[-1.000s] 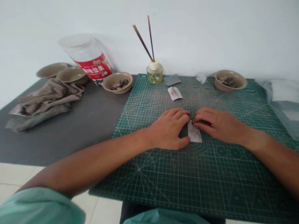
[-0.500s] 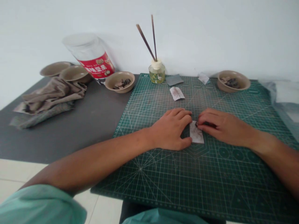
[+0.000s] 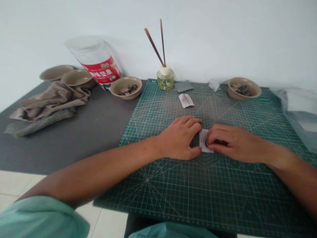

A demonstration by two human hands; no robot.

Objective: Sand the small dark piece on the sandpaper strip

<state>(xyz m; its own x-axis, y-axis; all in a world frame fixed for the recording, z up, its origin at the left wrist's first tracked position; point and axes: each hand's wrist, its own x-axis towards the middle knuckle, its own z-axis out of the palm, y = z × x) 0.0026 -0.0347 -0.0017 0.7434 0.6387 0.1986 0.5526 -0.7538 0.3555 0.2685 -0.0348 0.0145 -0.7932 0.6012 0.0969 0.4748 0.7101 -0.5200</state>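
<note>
Two hands on a green cutting mat (image 3: pixel 170 195): left hand (image 3: pixel 178 138) half-curled, fingertips beside a white paper slip (image 3: pixel 203 140); right hand (image 3: pixel 235 143) closed over its right part.

On mat (image 3: pixel 198 191): paper slip (image 3: pixel 203 140) mid-mat, between left hand (image 3: pixel 177 138) and right hand (image 3: pixel 232 143), right hand partly over it. Behind it, second slip (image 3: pixel 186 100). Further back, square sheet (image 3: pixel 182 86) and small slip (image 3: pixel 214 85), near far edge. Jar (image 3: pixel 165 79) at back-left corner, two sticks (image 3: pixel 154 46) in it. Right bowl (image 3: pixel 254 94) at back right, pieces (image 3: pixel 242 89) inside. Left of mat, on table (image 3: pixel 61 152): left bowl (image 3: pixel 116 92) just beside mat, more pieces (image 3: pixel 128 88) inside; two far bowls (image 3: pixel 55 72) further left; cloth (image 3: pixel 47 110) before them; tilted canister (image 3: pixel 94 58) behind. Bag (image 3: pixel 297 112) at mat's right edge.
</note>
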